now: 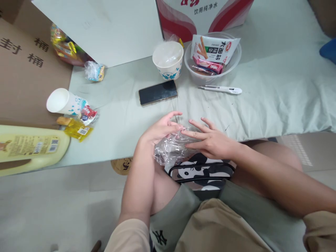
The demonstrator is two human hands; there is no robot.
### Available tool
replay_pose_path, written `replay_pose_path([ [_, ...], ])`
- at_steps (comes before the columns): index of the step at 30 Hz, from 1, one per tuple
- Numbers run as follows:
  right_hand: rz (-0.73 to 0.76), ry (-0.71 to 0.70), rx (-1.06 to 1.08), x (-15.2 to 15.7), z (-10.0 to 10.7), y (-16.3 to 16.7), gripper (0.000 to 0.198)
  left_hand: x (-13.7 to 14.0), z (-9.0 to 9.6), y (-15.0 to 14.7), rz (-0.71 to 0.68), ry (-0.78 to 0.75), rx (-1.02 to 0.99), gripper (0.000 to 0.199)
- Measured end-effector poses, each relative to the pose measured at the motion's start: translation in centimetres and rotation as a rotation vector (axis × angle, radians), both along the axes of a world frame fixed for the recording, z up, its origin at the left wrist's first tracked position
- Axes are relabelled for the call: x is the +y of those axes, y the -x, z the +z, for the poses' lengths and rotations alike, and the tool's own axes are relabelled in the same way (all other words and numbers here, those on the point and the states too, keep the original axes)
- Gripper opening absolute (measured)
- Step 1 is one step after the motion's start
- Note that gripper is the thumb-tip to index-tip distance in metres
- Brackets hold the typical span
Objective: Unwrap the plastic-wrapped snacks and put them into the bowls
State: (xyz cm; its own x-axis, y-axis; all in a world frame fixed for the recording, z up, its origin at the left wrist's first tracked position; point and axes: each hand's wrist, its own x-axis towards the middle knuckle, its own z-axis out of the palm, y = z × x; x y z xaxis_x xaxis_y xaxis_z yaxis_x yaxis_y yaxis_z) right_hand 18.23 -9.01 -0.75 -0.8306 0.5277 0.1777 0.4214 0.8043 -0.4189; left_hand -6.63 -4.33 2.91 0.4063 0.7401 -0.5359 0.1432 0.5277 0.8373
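Observation:
A crumpled clear plastic bag [173, 148] hangs at the front edge of the cloth-covered table, between my two hands. My left hand [164, 128] curls over its upper left side, thumb and fingers closed on the film. From the right, my right hand [210, 141] reaches in with its fingers spread, the fingertips touching or very close to the bag. Beyond the hands lie a black phone [158, 92] and a white utility knife [221, 89].
A paper cup [168, 61] with plastic in it stands beside a clear bowl [193, 71] of snack packets. At left are a tipped paper cup [59, 100], a yellow wrapper [78, 130] and a yellow jug [34, 148]. Boxes line the back. A panda-printed object [202, 171] sits between my knees.

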Motion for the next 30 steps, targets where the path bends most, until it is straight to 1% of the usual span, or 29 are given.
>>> replay_pose_path([
  [1, 0.001, 0.005, -0.005, 0.0, 0.0, 0.0, 0.049, 0.1, -0.1, 0.1, 0.015, -0.006, -0.018, 0.073],
  [3, 0.006, 0.016, -0.014, 0.0, 0.1, 0.0, 0.048, 0.3, -0.4, 0.2, 0.087, -0.054, -0.041, 0.069],
  [8, 0.005, 0.035, -0.019, 0.1, 0.3, 0.0, 0.049, 0.8, -0.8, 0.5, 0.276, -0.297, 0.03, 0.043],
  [10, -0.014, 0.043, -0.033, 0.1, 0.3, 0.0, 0.049, 0.8, -0.8, 0.5, 0.322, -0.37, 0.046, 0.037],
  [11, -0.029, 0.047, -0.045, 0.1, 0.4, 0.1, 0.049, 0.8, -0.7, 0.6, 0.324, -0.4, 0.059, 0.035],
  [12, -0.05, 0.051, -0.061, 0.1, 0.5, 0.2, 0.049, 0.7, -0.6, 0.7, 0.309, -0.424, 0.08, 0.036],
  [14, -0.122, 0.055, -0.099, 0.0, 0.6, 0.3, 0.05, 0.3, -0.2, 1.3, 0.223, -0.451, 0.128, 0.044],
  [16, -0.227, 0.054, -0.13, -0.1, 0.7, 0.4, 0.051, -0.2, 0.1, 2.2, 0.115, -0.449, 0.125, 0.061],
  [18, -0.338, 0.051, -0.15, -0.1, 0.8, 0.4, 0.052, -0.6, 0.2, 3.0, 0.029, -0.443, 0.059, 0.079],
  [20, -0.423, 0.047, -0.16, -0.1, 0.7, 0.3, 0.052, -0.8, 0.1, 3.3, -0.002, -0.449, 0.038, 0.089],
  [21, -0.449, 0.045, -0.159, 0.0, 0.7, 0.3, 0.052, -0.8, -0.1, 3.2, 0.021, -0.457, 0.071, 0.086],
  [22, -0.465, 0.041, -0.152, 0.0, 0.6, 0.2, 0.051, -0.7, -0.3, 3.1, 0.076, -0.462, 0.125, 0.077],
  [23, -0.47, 0.036, -0.14, 0.0, 0.6, 0.2, 0.051, -0.5, -0.4, 2.8, 0.159, -0.462, 0.184, 0.062],
  [25, -0.465, 0.025, -0.112, 0.0, 0.5, 0.1, 0.05, 0.1, -0.7, 2.1, 0.37, -0.448, 0.253, 0.029],
  [26, -0.462, 0.021, -0.103, 0.0, 0.4, 0.1, 0.05, 0.4, -0.8, 1.9, 0.466, -0.436, 0.256, 0.019],
  [28, -0.455, 0.023, -0.094, -0.1, 0.5, 0.1, 0.049, 1.0, -0.7, 1.6, 0.596, -0.411, 0.223, 0.013],
  [30, -0.436, 0.049, -0.059, -0.1, 0.7, -0.1, 0.047, 1.5, -0.4, 1.6, 0.659, -0.383, 0.189, 0.012],
])
